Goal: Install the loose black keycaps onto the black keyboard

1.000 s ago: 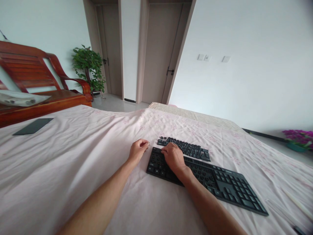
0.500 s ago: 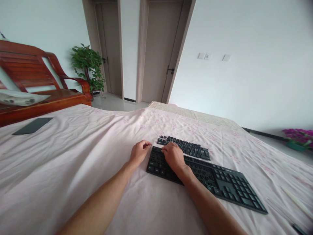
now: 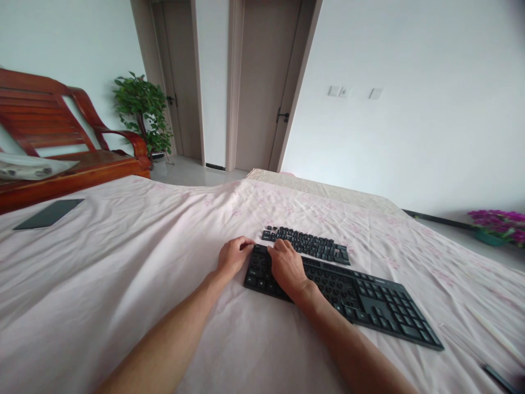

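Observation:
A black keyboard [image 3: 381, 309] lies at a slant on the bedsheet, with many keycaps gone from its left and middle parts. Just behind it, loose black keycaps [image 3: 311, 244] are laid out in rows. My left hand [image 3: 234, 256] is closed in a pinch at the keyboard's far left corner; whatever is between the fingertips is too small to make out. My right hand [image 3: 288, 266] rests over the left part of the keyboard, fingers curled down near its back edge. Its fingertips are partly hidden, and I cannot see what they hold.
The pale pink sheet [image 3: 172, 235] is wrinkled. A dark flat tablet-like object [image 3: 49, 213] lies at the left, and a thin dark-ended tool [image 3: 498, 377] at the lower right. Beyond stand a wooden bench [image 3: 77, 158], a green plant [image 3: 143, 109] and purple flowers [image 3: 498, 221].
My left fingertips have come right up to the keyboard's corner. My right hand has shifted slightly left, its fingers more curled. The view has moved a little.

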`<state>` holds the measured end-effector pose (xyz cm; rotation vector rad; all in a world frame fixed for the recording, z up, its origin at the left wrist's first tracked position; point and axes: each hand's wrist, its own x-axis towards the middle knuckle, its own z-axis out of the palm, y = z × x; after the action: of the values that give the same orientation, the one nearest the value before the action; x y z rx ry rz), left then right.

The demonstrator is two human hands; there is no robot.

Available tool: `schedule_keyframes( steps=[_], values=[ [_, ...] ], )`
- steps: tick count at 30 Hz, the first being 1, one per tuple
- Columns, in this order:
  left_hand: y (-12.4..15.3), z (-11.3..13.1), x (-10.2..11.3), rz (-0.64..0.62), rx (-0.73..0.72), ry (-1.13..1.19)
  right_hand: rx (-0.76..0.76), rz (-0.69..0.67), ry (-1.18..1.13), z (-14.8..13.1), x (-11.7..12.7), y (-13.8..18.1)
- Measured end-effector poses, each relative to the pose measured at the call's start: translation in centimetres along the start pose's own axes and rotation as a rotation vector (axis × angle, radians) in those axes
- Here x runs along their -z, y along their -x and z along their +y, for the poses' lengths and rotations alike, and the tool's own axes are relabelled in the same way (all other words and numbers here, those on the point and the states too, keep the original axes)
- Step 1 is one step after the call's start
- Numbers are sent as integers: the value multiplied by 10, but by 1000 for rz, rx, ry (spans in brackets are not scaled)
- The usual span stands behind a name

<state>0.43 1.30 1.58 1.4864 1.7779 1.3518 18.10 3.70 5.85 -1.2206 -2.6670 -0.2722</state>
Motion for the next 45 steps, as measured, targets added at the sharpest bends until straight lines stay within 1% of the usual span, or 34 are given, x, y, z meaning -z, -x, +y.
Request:
schedule_keyframes(
  steps=[5,10,13,16,19,22,31,37,45],
  values=[
    [1,2,0,-35,-6,-115,12,-55,73,-9,9,2],
    [3,1,0,-37,-20,-133,42,-55,70,-10,13,3],
    [4,-1,-1,-29,-35,-121,1,-40,-1,0,13,4],
    [4,-1,-1,-24,-41,-108,-51,-38,-134,12,11,1],
    [4,-2,-1,-21,-42,-107,-52,-31,-254,20,8,-5],
    [4,-2,0,-21,-47,-109,-55,9,-306,23,4,-11],
    [3,-2,0,-21,-43,-137,-155,65,-409,24,-5,-15],
    [3,0,0,-19,-28,-122,-136,69,-395,22,-5,-14],
    [2,-4,-2,-10,-35,-123,-125,83,-278,17,-10,-10]
  ],
)
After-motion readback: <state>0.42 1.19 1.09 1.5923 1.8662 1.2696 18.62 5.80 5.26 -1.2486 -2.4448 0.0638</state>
